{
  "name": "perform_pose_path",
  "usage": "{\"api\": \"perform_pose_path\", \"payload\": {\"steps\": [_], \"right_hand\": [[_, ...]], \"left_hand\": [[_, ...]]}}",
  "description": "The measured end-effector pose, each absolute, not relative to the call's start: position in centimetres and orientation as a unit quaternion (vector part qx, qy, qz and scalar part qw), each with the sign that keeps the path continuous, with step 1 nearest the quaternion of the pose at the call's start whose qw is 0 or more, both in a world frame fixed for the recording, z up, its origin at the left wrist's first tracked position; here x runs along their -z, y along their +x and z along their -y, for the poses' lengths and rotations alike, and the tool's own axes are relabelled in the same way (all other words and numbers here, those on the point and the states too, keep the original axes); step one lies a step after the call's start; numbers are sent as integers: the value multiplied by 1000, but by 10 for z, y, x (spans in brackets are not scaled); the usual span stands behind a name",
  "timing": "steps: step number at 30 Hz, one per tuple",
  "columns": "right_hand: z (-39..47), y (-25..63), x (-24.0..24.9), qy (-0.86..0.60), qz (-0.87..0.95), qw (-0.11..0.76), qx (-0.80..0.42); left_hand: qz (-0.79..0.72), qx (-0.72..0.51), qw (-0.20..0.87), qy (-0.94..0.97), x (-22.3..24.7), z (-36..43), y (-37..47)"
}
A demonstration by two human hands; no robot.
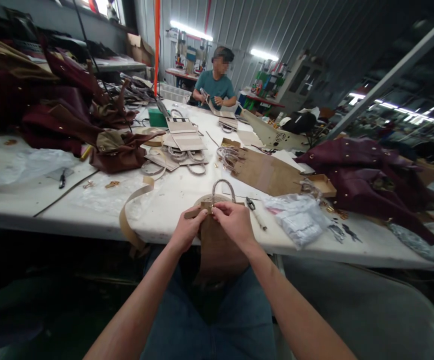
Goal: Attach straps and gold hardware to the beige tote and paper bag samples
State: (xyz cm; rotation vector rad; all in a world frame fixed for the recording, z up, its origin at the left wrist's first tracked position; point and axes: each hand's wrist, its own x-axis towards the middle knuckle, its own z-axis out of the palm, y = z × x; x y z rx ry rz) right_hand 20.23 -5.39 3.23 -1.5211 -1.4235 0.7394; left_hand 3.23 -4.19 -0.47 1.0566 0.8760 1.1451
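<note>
A brown bag panel (pixel 220 255) hangs over the table's front edge toward my lap, and a braided loop handle (pixel 223 181) stands up at its top. My left hand (pixel 187 229) is closed on the panel's upper edge, near a short brown strap end (pixel 192 214) that sticks out to the left. At the foot of the handle, my right hand (pixel 235 220) pinches a small shiny metal piece (pixel 212 207); its exact kind is too small to make out. Under the panel's top lies a round pale object (pixel 203 199), mostly covered.
Right of my hands lie pliers (pixel 250 204), a plastic bag (pixel 297 220) and a larger brown panel (pixel 265 172). Handled pieces (pixel 185 135) are piled ahead. A tan strip (pixel 127 212) hangs off the front edge. Maroon bags (pixel 363 170) lie right; a co-worker (pixel 216 82) sits opposite.
</note>
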Motion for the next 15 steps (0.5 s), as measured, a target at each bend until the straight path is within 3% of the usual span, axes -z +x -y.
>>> {"api": "perform_pose_path", "payload": {"steps": [10,15], "right_hand": [[50,202,-45,-646,617,348,-286],[56,175,-46,-678,657,315,-95]], "left_hand": [[-407,-538,513,530,6,45,40],[-429,-541,477,544,9,43,44]]}}
